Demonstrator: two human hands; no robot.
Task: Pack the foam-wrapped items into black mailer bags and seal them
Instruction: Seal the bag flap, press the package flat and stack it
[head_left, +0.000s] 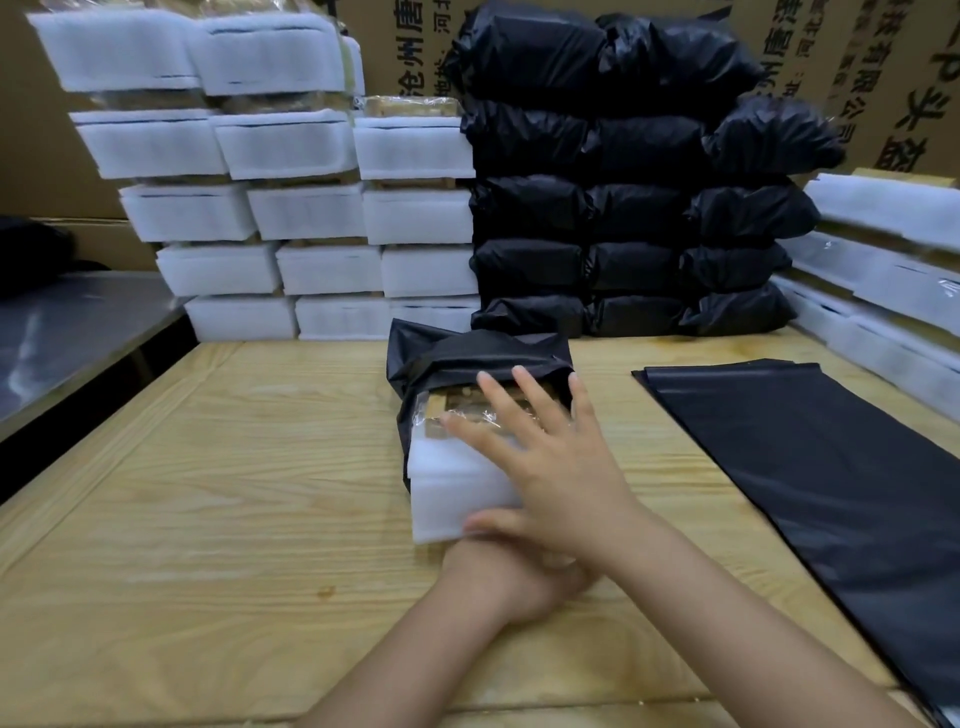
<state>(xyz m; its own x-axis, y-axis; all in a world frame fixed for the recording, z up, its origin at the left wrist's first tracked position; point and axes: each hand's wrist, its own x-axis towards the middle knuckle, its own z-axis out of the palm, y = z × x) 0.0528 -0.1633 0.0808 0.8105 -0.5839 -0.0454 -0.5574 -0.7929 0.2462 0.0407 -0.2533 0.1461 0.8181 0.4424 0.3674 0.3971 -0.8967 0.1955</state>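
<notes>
While the right hand (550, 457) lies flat with fingers spread on the white foam-wrapped rectangular item (457, 483), that item sits half inside the crumpled black plastic mailer bag (441, 358) on the pale wooden worktop (208, 467). The left hand (524, 577) is tucked beneath the right wrist at the item's near end; whether it grips anything cannot be told. Right of the hands lies a flat empty black bag (805, 467); beyond them stand stacked white foam-wrapped blocks (311, 208) and filled black bags (623, 208).

Sideways Chinese print: the carton (410, 52) at twelve o'clock read "沧州唐"; the right carton (904, 104) at two o'clock read "有限公司" and "头盔". The rest was illegible.
</notes>
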